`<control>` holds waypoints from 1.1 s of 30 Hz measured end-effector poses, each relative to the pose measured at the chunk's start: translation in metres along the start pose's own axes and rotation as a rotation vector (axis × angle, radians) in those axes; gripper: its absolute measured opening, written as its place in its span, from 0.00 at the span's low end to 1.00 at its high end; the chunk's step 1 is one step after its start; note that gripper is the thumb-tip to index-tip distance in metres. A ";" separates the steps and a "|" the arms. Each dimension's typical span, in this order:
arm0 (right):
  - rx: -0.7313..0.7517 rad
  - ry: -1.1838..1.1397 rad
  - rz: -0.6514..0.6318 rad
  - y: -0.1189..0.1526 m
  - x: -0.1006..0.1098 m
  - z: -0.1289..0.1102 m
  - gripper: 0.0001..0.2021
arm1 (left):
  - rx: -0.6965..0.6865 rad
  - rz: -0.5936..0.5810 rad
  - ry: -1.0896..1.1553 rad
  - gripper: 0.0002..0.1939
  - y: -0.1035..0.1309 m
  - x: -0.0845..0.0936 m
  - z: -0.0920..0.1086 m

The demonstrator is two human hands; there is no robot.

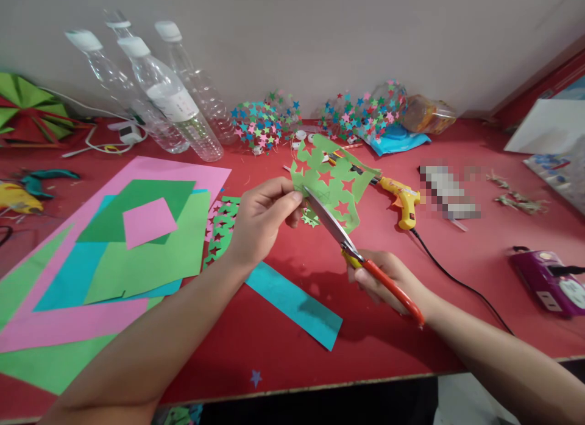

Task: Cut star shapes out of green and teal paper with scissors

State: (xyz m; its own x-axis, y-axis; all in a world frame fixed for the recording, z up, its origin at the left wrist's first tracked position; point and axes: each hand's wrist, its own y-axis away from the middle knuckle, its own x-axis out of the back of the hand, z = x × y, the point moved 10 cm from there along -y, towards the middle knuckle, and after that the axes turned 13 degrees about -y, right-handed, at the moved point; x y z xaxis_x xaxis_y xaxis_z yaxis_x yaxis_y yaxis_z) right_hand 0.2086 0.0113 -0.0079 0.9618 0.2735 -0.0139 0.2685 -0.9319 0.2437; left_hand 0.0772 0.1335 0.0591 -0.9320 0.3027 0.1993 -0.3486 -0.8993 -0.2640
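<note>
My left hand (269, 212) pinches the left edge of a light green paper sheet (336, 163) with several star-shaped holes cut in it. A pencilled star outline shows on the sheet beside my thumb. In my right hand (388, 279) is a pair of scissors (336, 224) with red-orange handles. The blades point up and left, their tips against the green sheet close to my left fingertips. They look nearly closed. Under my hands lies a blue paper strip (297, 303), and left of it a dark green sheet (222, 230) full of star holes.
Coloured paper sheets (146, 266) are piled on the left of the red table (219, 364). Plastic bottles (173, 96) and star-covered balls (258, 123) stand along the wall. A yellow glue gun (400, 200) and a purple power socket (548, 279) lie to the right.
</note>
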 end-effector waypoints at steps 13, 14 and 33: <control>0.015 0.038 -0.009 -0.001 0.004 0.002 0.26 | 0.015 -0.049 -0.078 0.09 -0.005 0.007 0.006; 0.014 0.039 -0.008 -0.001 0.003 0.002 0.26 | 0.019 -0.052 -0.080 0.09 -0.005 0.007 0.005; 0.006 0.067 -0.009 -0.006 0.004 0.006 0.27 | -0.003 -0.009 -0.068 0.07 -0.008 0.010 0.004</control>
State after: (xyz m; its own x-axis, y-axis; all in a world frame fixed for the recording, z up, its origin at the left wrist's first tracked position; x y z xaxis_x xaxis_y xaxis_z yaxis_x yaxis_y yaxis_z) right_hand 0.2115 0.0167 -0.0158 0.9536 0.2971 0.0495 0.2777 -0.9308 0.2376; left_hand 0.0713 0.1423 0.0666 -0.9198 0.2889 0.2655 -0.3577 -0.8955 -0.2650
